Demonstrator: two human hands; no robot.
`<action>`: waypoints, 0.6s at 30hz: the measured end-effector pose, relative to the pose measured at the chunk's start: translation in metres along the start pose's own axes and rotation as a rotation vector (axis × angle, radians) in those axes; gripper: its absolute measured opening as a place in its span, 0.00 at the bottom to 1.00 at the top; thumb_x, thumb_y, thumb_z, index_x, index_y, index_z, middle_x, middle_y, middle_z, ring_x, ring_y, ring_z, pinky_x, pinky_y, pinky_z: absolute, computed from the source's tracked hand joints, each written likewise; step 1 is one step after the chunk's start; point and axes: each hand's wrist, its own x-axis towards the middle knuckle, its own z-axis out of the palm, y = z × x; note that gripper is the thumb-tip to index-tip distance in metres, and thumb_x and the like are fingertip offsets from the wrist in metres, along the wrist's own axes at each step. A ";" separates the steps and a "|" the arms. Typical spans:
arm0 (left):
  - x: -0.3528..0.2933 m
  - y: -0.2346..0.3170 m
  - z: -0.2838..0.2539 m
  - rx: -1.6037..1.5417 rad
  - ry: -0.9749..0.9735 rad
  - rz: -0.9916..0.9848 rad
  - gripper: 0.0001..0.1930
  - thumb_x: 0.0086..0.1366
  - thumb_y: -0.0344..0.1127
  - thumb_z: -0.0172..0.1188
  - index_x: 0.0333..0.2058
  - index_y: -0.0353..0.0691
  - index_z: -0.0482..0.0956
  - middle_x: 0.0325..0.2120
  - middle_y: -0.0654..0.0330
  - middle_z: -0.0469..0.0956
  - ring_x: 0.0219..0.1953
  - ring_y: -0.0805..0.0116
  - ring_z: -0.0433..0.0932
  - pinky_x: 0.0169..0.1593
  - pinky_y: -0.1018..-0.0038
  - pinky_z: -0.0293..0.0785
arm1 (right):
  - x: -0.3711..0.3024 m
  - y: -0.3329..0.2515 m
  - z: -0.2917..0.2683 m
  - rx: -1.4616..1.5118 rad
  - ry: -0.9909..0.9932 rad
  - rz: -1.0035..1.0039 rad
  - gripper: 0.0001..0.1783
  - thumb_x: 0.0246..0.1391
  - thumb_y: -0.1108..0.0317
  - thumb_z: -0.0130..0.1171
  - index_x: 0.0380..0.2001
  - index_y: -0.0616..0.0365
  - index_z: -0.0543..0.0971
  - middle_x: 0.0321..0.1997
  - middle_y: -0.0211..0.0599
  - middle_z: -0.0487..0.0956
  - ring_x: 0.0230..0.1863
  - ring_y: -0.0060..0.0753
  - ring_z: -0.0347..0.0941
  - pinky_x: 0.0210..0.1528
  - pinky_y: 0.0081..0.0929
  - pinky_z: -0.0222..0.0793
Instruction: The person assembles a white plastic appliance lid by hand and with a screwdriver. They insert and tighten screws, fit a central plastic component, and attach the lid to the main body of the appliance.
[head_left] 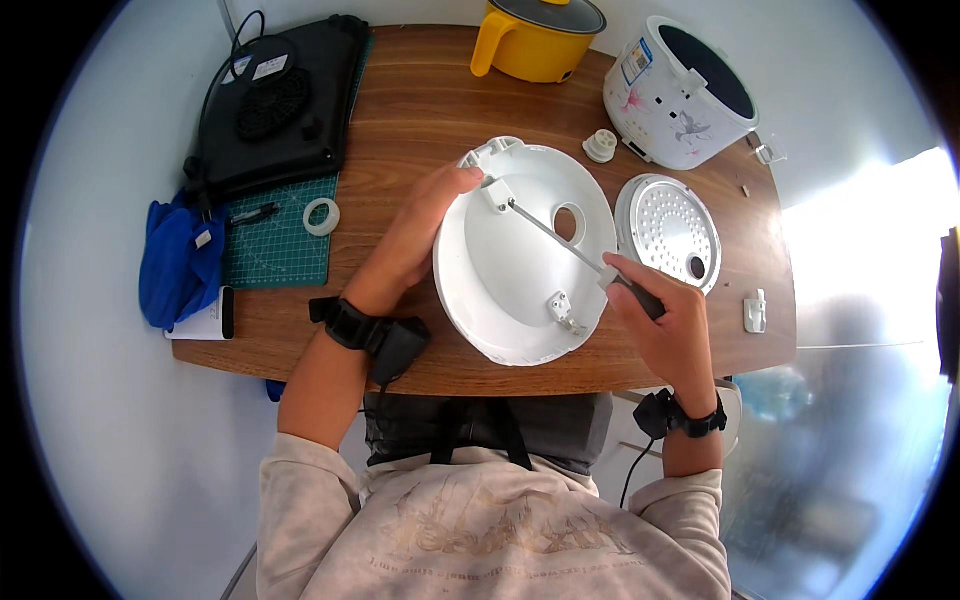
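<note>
A white plastic rice cooker lid [485, 275] lies with its hollow inner side up near the table's front edge. My left hand [428, 215] grips its upper left rim, thumb over the edge by the hinge end. In my right hand [662, 325] is a screwdriver [557, 237] with a grey and dark handle. Its shaft slants across the lid, and the tip meets a small white block [497, 194] inside the lid. Another small bracket [562, 307] sits inside at the lower right. The round perforated metal inner plate [672, 225] lies just right of the lid.
The white rice cooker body [680, 100] and a yellow pot [540, 45] stand at the back. A small white cap [600, 146] and a white latch piece [755, 312] lie rightward. At left are a black appliance [275, 110], a tape roll [321, 217], a green mat [275, 250] and blue cloth [180, 265].
</note>
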 end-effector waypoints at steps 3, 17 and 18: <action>0.000 0.000 -0.001 0.000 -0.004 0.005 0.29 0.68 0.51 0.53 0.58 0.32 0.72 0.48 0.52 0.79 0.48 0.68 0.79 0.51 0.73 0.74 | 0.001 0.003 0.002 0.030 -0.012 0.021 0.16 0.57 0.70 0.63 0.48 0.60 0.83 0.32 0.44 0.83 0.27 0.28 0.76 0.36 0.23 0.72; -0.014 0.004 0.014 -0.017 0.075 -0.055 0.31 0.66 0.59 0.54 0.53 0.35 0.75 0.42 0.54 0.81 0.41 0.67 0.81 0.43 0.74 0.79 | 0.005 -0.017 -0.017 -0.102 -0.088 -0.110 0.16 0.57 0.67 0.63 0.47 0.62 0.83 0.34 0.49 0.83 0.30 0.47 0.79 0.36 0.33 0.74; -0.014 -0.001 0.008 -0.075 0.071 -0.063 0.31 0.66 0.59 0.54 0.52 0.35 0.75 0.42 0.54 0.81 0.41 0.67 0.81 0.43 0.74 0.79 | 0.007 -0.019 -0.017 -0.106 -0.097 -0.134 0.16 0.57 0.67 0.63 0.47 0.62 0.83 0.34 0.49 0.84 0.31 0.49 0.79 0.36 0.35 0.74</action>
